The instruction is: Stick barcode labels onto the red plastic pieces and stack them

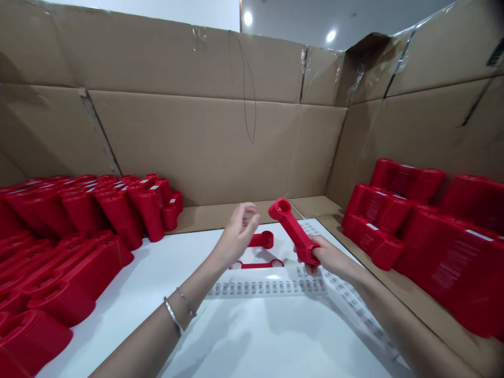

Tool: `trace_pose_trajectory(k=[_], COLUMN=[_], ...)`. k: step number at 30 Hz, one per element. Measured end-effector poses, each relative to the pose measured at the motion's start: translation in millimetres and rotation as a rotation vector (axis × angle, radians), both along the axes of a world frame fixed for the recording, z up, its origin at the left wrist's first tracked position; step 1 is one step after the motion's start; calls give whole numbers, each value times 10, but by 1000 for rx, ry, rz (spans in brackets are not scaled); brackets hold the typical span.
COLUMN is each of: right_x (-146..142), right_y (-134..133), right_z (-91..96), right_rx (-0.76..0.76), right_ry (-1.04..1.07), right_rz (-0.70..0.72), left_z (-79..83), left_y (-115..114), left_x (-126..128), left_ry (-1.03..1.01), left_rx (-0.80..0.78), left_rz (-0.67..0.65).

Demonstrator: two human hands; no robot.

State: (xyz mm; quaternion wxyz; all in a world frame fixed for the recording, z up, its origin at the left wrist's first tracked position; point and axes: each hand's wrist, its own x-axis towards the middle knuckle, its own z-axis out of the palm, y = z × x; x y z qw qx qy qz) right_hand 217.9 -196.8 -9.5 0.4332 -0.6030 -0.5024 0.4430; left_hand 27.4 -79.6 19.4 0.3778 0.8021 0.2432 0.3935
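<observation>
My right hand (317, 254) grips the near end of a stack of red bone-shaped plastic pieces (294, 228), with a round ring at each end. The stack is held tilted above the table, its far end pointing up and left. My left hand (240, 228) is raised to the left of it, fingers loosely curled and thumb apart, with nothing visible in it. Behind my left hand a short red stack (265, 240) lies on the table, partly hidden. A single thin red piece (258, 265) lies flat just nearer. Below both hands runs a sheet of small barcode labels (268, 287).
Many red stacks (118, 215) fill the left side of the white table (252, 336). More stacks with white labels (378, 210) stand on cardboard at the right. Tall cardboard walls (197, 142) enclose the back and right. Another label strip (358, 307) runs along the right edge.
</observation>
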Motion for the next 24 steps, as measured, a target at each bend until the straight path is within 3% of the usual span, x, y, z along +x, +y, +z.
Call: trace_pose_trajectory(k=[4,6,8,10,13,17,21,24], right_x=[86,63,17,-38,-108,-139,-122,-114], right_y=[-101,-116,-127,-142,-160,-157,-151,-159], right_z=[-195,-240,-254,-257,-277,-344,-379,-354], right_rx=[10,16,21,26,22,3,-6,-5], right_ry=[68,99,129,164,221,253,256,250], right_rz=[-152,-178,-181,-166,-112,-93,-130,-164], left_z=[-341,-439,-439,-361,-264,-395,-556,-544], left_y=[-250,-331,-353,-323,-208,-11,92,115], left_x=[-2,-73,-174,-268,-319,-209,-93,-66], left_ry=[458,644,772,860,859,817,858,855], left_rx=[271,376,385,296,177,338,413,452], left_rz=[-277,-319,-307,-322,-319,-159,-145,-138])
